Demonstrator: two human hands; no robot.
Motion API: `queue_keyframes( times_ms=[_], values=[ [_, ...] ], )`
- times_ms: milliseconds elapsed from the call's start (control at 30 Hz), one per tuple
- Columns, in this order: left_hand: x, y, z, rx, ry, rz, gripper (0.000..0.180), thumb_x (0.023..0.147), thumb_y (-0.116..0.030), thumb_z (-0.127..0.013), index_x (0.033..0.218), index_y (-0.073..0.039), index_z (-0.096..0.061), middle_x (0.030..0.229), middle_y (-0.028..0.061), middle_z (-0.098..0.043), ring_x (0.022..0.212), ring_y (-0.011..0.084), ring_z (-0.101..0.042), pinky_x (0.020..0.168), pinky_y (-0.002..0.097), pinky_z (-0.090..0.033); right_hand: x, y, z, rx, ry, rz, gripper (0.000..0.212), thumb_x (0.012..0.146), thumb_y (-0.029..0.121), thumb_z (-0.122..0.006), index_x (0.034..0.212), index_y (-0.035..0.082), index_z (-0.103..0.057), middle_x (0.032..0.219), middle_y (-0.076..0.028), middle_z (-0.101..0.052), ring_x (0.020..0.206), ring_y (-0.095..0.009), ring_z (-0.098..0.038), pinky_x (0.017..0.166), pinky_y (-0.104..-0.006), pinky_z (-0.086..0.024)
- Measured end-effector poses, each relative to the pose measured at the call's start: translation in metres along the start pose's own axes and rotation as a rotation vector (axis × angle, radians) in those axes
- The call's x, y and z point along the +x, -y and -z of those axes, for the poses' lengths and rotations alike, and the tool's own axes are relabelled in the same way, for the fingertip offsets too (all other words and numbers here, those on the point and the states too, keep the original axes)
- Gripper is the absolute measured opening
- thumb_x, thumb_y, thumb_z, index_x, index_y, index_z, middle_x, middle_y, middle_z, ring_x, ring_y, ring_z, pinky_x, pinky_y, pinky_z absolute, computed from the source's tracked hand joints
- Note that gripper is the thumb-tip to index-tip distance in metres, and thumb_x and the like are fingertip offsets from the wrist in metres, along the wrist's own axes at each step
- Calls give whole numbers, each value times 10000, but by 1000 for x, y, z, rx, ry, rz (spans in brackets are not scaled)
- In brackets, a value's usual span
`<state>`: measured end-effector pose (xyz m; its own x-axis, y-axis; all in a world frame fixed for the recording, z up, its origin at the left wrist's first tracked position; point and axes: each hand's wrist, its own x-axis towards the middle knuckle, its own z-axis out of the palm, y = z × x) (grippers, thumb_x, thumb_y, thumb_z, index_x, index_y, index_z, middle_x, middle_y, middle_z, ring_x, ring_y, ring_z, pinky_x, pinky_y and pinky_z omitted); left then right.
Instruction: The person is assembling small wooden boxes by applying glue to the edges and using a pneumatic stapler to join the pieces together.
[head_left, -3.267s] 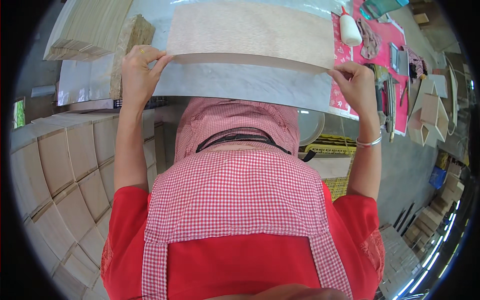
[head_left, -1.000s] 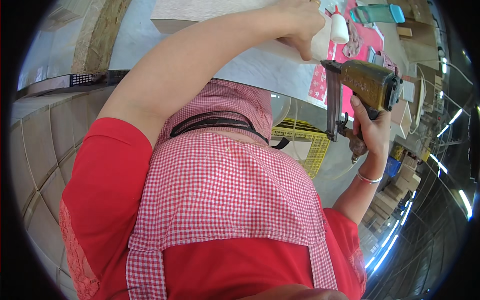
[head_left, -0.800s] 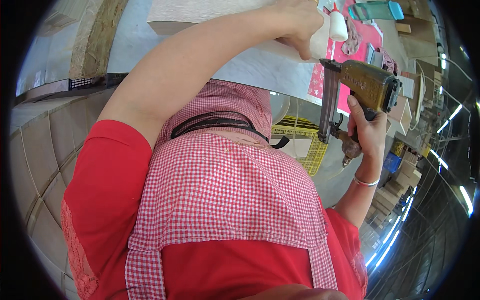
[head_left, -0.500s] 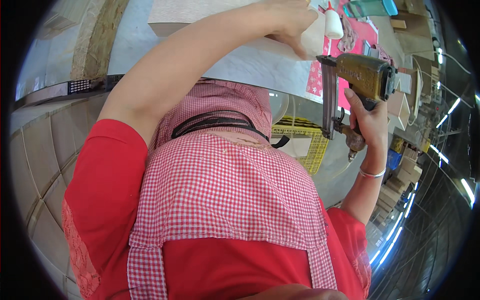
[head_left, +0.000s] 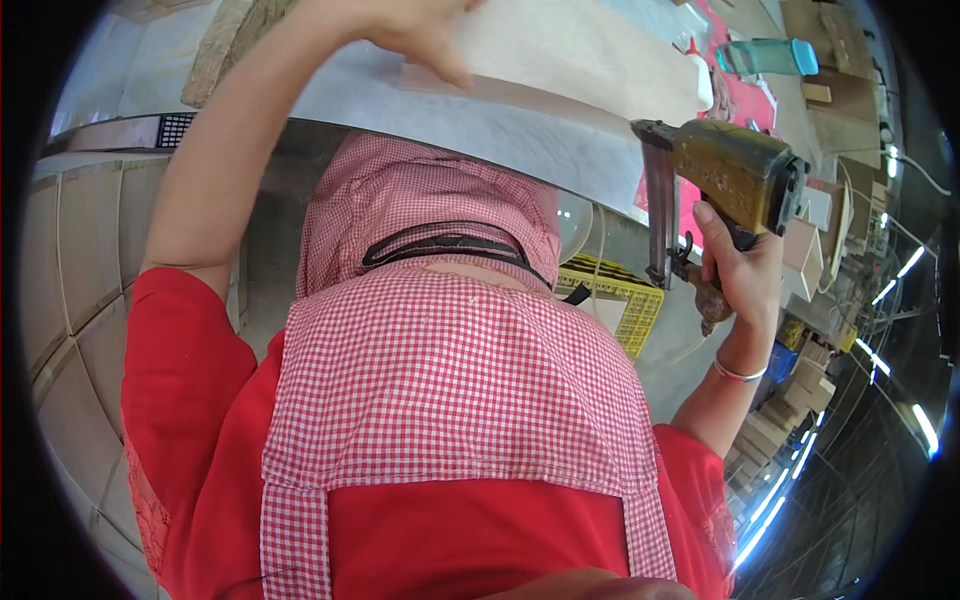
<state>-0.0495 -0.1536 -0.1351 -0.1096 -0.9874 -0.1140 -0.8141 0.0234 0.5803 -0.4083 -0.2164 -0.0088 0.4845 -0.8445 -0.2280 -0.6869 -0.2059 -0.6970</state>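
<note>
My right hand [head_left: 742,268] grips a nail gun [head_left: 728,165] with a worn bronze-coloured body and a dark magazine. Its nose points left, close to the right end of a pale wooden piece [head_left: 585,55] on the worktable [head_left: 350,85]. Over by the left end of that piece is my left hand [head_left: 425,35], its thumb and fingers apart. Part of this hand runs to the top of the picture, and I cannot tell whether it touches the wood.
A white squeeze bottle [head_left: 704,82] with a red tip stands beyond the wood's right end. Behind it lie a teal bottle [head_left: 765,57] and a pink sheet [head_left: 768,95]. Below the table's edge sits a yellow crate [head_left: 640,318]. Stacked panels [head_left: 90,230] stand at left.
My left hand has moved left from the wood's right end to its left end, and its fingers have spread. The wood now lies more tilted in view. My right hand still holds the nail gun.
</note>
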Motion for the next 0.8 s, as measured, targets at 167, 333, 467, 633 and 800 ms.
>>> queue_keyframes(
  times_ms=[167,333,467,633,800],
  values=[
    [-9,-28,11,346,-367,-225,633,589,-430,-860,968,-2,-588,1063,224,-574,1075,393,-535,923,472,-434,2,1,1,9,45,-10,265,910,228,-750,1014,5,-654,708,16,-592,464,-46,-460,395,-222,-340],
    [-20,-38,21,227,-240,-203,613,597,-431,-855,956,-13,-586,1035,218,-570,1065,385,-533,919,464,-426,4,3,2,-16,71,-29,263,911,231,-749,1013,7,-655,733,15,-601,465,-45,-461,395,-224,-343],
    [-24,-18,8,120,-458,-448,605,609,-439,-850,952,-17,-585,1020,215,-572,1057,378,-535,915,460,-423,5,10,-4,4,69,-43,260,911,230,-749,1010,8,-655,709,17,-591,461,-45,-459,394,-224,-339],
    [-17,-51,35,263,-127,-82,604,622,-450,-846,953,-19,-582,1025,213,-566,1052,372,-534,916,457,-419,7,13,-8,7,60,-81,253,910,224,-749,1003,10,-652,668,18,-572,450,-47,-450,392,-227,-329],
    [-20,-55,43,281,-33,-17,588,629,-421,-830,968,-19,-567,1040,217,-561,1052,373,-531,918,453,-412,7,18,-10,-12,54,-124,245,911,213,-749,998,7,-648,655,13,-563,442,-50,-443,390,-229,-322]
  ],
)
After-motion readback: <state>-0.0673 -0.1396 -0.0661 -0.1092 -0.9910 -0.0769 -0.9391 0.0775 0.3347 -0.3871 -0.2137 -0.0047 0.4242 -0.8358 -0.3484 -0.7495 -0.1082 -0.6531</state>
